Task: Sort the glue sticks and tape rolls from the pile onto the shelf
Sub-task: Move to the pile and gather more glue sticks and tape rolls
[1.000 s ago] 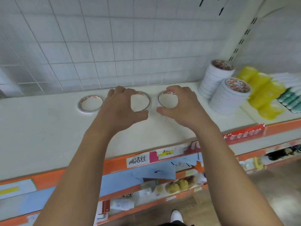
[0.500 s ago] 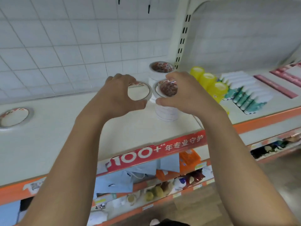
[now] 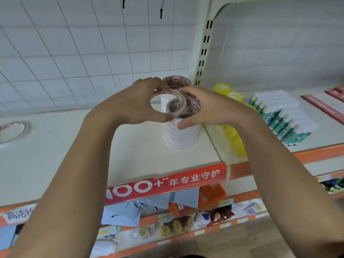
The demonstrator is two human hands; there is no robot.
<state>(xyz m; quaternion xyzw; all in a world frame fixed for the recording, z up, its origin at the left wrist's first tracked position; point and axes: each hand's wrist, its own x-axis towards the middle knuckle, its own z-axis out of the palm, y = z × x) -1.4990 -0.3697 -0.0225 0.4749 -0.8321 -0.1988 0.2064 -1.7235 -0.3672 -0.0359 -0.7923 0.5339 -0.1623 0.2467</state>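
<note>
My left hand grips a thin white tape roll by its rim. My right hand holds a second thin tape roll, tilted and overlapping the first. Both rolls hover just above the front stack of white tape rolls on the shelf. A second stack of tape rolls stands behind it, partly hidden by my fingers. One loose tape roll lies flat at the far left. Green-and-white glue sticks lie in rows on the right shelf section.
Yellow tape rolls lie between the white stacks and the glue sticks, partly behind my right arm. A slotted upright post divides the shelf sections. A red price strip runs along the shelf front. Lower shelves hold mixed goods.
Both hands lifted a tape roll each off the shelf, carried them right, and brought them together over the front stack. One loose roll stayed behind at the left.
</note>
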